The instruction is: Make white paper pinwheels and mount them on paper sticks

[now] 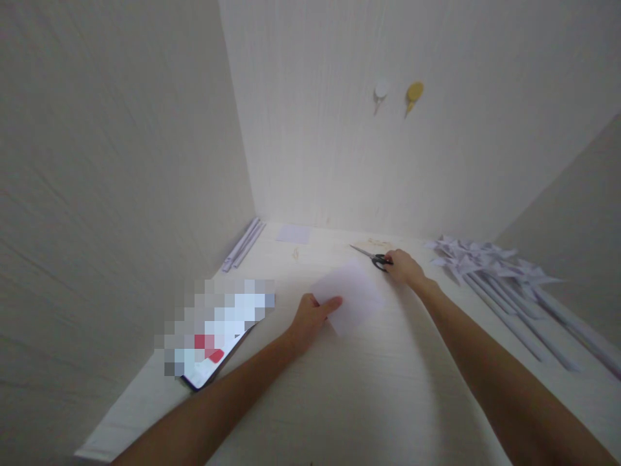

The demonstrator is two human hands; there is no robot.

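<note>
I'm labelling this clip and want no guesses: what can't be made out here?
Head view only:
- Tablet: screen pixelated.
- Scissors: handles covered by the right hand; grip unclear.
- Sheet of paper: washed out by glare; left hand covers its edge.
- Paper pinwheels: sticks cut off at right edge.

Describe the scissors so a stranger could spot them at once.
Look to the far side of the pale table, near the back wall. The scissors lie under the right hand, just beyond the paper sheet. They are the only dark-handled, metal-bladed thing among white paper.
</note>
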